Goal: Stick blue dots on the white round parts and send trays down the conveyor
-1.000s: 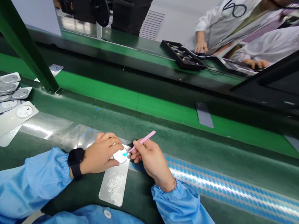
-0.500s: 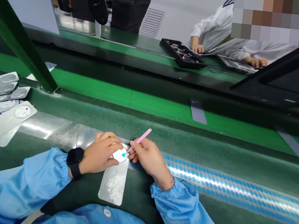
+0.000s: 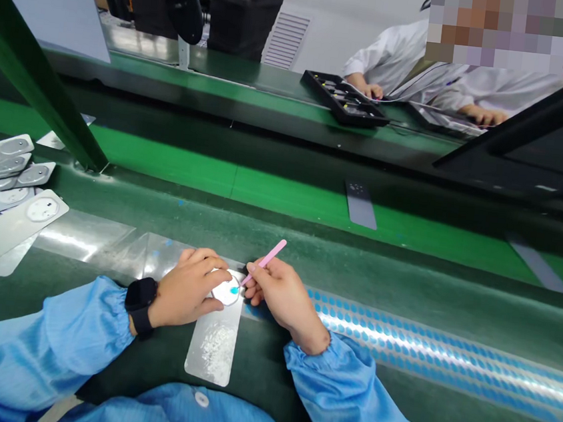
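Observation:
A flat silvery panel (image 3: 211, 351) with rounded corners lies in front of me, a white round part (image 3: 222, 293) at its far end. My left hand (image 3: 193, 289) holds that far end, its thumb and fingers curled around the round part. Between the thumb and fingers of my right hand (image 3: 277, 294) are pink tweezers (image 3: 271, 253), slanting down to the round part's right edge. Close to their tip, a small bright blue dot sticker (image 3: 234, 290) sits on the white surface. The tweezers' tip is too small to make out clearly.
Clear sheets with rows of blue dots (image 3: 399, 337) stretch to the right. Several similar panels (image 3: 3, 222) are piled at left, beside a slanted green post (image 3: 49, 72). More panels (image 3: 361, 204) lie on the bright green belt (image 3: 283, 191). Across it, a co-worker's hand (image 3: 372, 91) is near a black tray (image 3: 346, 100).
Panels on the green belt have shifted left. The tweezers and my right hand have moved very slightly; my left hand stays on the panel. The co-worker across has shifted a little.

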Demonstrator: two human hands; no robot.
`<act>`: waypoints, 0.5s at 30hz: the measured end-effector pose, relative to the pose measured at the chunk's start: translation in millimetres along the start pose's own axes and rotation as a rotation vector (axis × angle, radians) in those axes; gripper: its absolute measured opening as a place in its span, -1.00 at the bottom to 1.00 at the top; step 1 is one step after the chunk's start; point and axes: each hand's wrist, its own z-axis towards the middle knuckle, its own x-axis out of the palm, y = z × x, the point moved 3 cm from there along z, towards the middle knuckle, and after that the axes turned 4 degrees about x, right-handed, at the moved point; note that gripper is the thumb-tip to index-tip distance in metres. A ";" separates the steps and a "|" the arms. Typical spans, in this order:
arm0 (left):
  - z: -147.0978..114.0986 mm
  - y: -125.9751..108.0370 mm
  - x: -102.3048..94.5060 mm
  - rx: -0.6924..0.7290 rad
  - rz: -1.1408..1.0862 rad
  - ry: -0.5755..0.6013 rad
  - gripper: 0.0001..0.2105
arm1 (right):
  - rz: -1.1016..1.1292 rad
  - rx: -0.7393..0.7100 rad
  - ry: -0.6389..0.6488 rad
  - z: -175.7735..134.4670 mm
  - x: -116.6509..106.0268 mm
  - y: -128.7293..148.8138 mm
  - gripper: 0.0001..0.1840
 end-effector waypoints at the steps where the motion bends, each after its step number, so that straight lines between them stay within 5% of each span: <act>1: 0.0 0.0 0.0 0.003 0.001 -0.001 -0.66 | 0.011 -0.001 0.005 0.0 -0.3 -0.2 -0.68; 15: -0.7 -0.7 0.0 0.002 0.002 -0.004 -0.66 | -0.267 -0.032 -0.031 -3.7 5.4 18.3 -0.80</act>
